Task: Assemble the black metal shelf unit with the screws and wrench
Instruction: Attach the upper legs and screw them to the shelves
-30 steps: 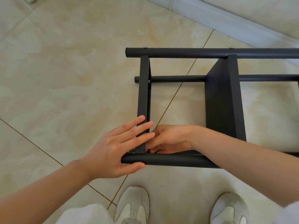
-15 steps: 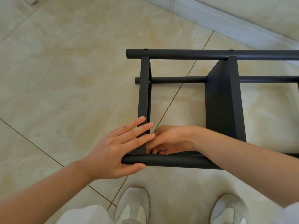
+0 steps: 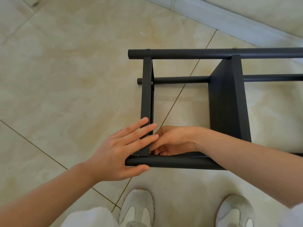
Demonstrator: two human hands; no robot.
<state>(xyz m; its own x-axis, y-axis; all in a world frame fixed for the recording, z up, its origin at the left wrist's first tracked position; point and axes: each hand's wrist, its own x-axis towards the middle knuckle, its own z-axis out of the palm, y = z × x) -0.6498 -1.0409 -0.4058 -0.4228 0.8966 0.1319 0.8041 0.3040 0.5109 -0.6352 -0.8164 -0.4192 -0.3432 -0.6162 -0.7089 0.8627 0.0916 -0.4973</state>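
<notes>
Black metal shelf unit (image 3: 227, 102), lying sideways on floor

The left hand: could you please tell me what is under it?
Under the left hand lie the end panel and the tip of the front tube. Their joint is mostly covered; a screw there cannot be confirmed.

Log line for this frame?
left hand: flat on end panel, thumb against near tube | right hand: fingers curled at their joint, contents hidden

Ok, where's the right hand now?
Head view, lower centre: the right hand is tucked into the corner where the end panel meets the near tube, right beside the left hand.
</notes>
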